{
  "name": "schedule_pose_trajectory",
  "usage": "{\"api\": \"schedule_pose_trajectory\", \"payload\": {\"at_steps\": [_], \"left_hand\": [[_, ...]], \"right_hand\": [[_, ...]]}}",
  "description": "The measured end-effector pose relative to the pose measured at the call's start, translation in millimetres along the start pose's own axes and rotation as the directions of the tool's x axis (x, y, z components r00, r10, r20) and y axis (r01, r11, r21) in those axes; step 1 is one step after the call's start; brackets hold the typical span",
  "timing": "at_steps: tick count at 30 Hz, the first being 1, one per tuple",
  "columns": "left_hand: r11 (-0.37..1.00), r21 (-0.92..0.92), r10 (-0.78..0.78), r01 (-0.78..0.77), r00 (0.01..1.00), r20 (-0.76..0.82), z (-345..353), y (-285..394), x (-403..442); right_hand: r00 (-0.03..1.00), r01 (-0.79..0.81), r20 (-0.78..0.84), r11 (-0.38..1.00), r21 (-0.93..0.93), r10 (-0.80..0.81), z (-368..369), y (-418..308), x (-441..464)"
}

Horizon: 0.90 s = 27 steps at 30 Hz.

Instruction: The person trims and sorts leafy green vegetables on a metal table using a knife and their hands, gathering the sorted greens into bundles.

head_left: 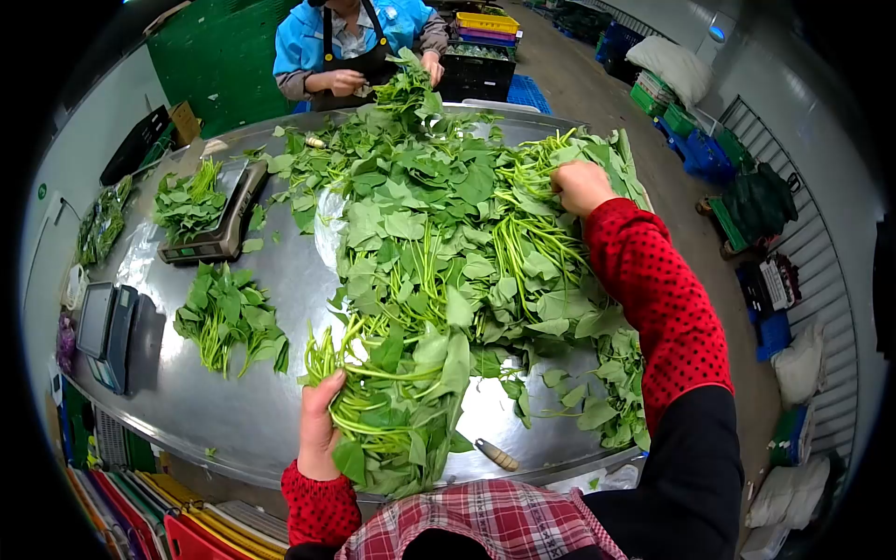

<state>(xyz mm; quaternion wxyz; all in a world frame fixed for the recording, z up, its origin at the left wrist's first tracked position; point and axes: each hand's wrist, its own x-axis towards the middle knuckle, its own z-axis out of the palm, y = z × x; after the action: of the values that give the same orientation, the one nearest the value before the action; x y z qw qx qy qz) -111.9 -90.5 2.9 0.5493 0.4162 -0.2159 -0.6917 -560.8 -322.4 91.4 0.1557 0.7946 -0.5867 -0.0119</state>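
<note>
My left hand (320,425) grips a thick bunch of leafy greens (411,401) near the table's front edge, its thumb across the green stems. The leaves of that bunch point right. At the right side of the big pile of leafy greens (420,177), my right hand (582,187) is closed over some stems, its fingertips partly hidden. The pile covers the middle and right of the metal table (280,411). Another bunch of greens (231,317) lies apart on the left, and one more bunch (189,201) rests on a weighing scale (210,245).
Across the table a person (350,56) in a blue top handles greens. A second scale (105,336) stands at the left edge. Near the front lies a small wrapped-handled tool (497,455). Coloured crates (485,23) stand behind; sacks and baskets line the right wall.
</note>
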Motion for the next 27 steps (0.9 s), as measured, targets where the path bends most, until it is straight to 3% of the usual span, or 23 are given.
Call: {"api": "schedule_pose_trajectory", "payload": {"at_steps": [1, 4, 7, 10, 14, 18, 20, 21, 24, 25, 27], "left_hand": [[0.999, -0.044, -0.031, 0.031, 1.0, 0.002, 3, -3, 4], [0.993, -0.117, -0.005, 0.013, 0.998, 0.065, 15, -11, 14], [0.97, -0.234, -0.033, 0.068, 0.988, 0.15, 37, -12, 27], [0.924, -0.35, -0.102, 0.157, 0.98, 0.169, 67, -3, 29], [0.915, -0.404, 0.056, 0.011, 0.986, 0.155, 73, -13, 26], [0.899, -0.435, 0.106, -0.045, 0.988, 0.116, 58, -13, 6], [0.9, -0.423, 0.147, -0.104, 0.987, 0.07, 47, -14, -3], [0.903, -0.417, 0.14, -0.102, 0.988, 0.061, 35, -15, -5], [0.949, 0.083, 0.306, -0.305, 0.952, -0.001, 7, 1, -18], [0.891, 0.207, 0.398, -0.403, 0.915, 0.071, 22, 15, -33], [0.746, 0.497, 0.38, -0.442, 0.897, 0.226, 46, 36, -57]], "right_hand": [[1.0, 0.005, 0.007, 1.0, -0.006, -0.005, -11, 1, -4], [0.992, -0.079, -0.075, 0.951, 0.298, 0.105, -50, -1, -20], [0.879, 0.163, -0.476, 0.939, 0.303, 0.001, -108, -48, -47], [0.766, 0.448, -0.612, 0.846, 0.289, -0.196, -137, -130, -78], [0.695, 0.629, -0.624, 0.723, 0.286, -0.357, -90, -223, -113], [0.715, 0.64, -0.6, 0.683, 0.354, -0.359, -61, -267, -133], [0.661, 0.699, -0.672, 0.6, 0.388, -0.336, -58, -282, -140], [0.688, 0.695, -0.62, 0.588, 0.413, -0.378, -58, -290, -146], [0.686, 0.701, -0.662, 0.516, 0.493, -0.301, -49, -312, -152], [0.696, 0.697, -0.659, 0.489, 0.525, -0.285, -47, -314, -151], [0.692, 0.702, -0.672, 0.462, 0.542, -0.263, -50, -321, -151]]}}
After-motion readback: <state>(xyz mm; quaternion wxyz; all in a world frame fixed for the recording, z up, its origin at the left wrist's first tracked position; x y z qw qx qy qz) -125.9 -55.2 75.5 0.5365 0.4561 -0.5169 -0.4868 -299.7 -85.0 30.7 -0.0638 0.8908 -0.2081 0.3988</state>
